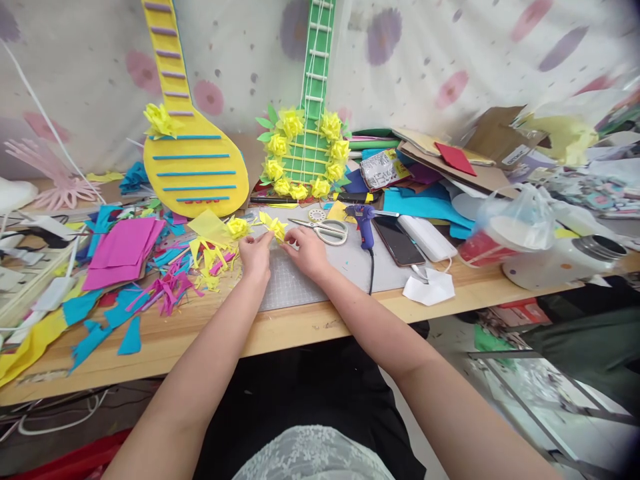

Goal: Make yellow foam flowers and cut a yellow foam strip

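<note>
The left hand (255, 255) and right hand (307, 250) are pinching, fingers closed, a yellow paper flower (274, 227) between them just above the grey cutting mat (290, 287), the flower lying beyond both sets of fingertips, about equally near each, with scissors (325, 230) just right.

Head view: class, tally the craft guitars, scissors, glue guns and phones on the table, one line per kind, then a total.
Guitars: 2, yellow guitar and green guitar
Scissors: 1
Glue gun: 1
Phone: 1
Total: 5
</note>
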